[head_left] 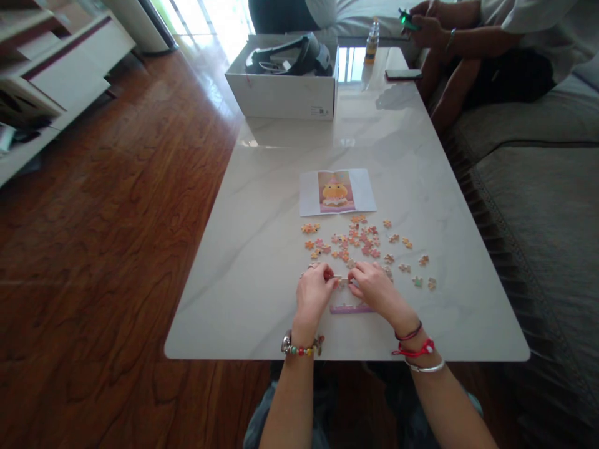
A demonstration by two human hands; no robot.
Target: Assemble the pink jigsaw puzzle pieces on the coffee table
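Observation:
My left hand [317, 289] and my right hand [373, 288] face each other over the near part of the table. Between their pinched fingertips are small pale jigsaw puzzle pieces [341, 282], whose join I cannot make out. Just below them lies a purple strip of joined puzzle pieces [350, 308], its right end partly behind my right hand. Loose orange and pink puzzle pieces [365, 240] are scattered beyond my hands, with paler ones to the right. Past these rests a creased sheet with a picture of a yellow character [336, 192].
The white marble-look table [262, 206] carries a white box [285, 96] with a black headset [294, 57] in it. Farther right stand a bottle [372, 42] and a phone [403, 75]. A seated person's hands [428, 25] hold a green-lit device beside the grey sofa [528, 181].

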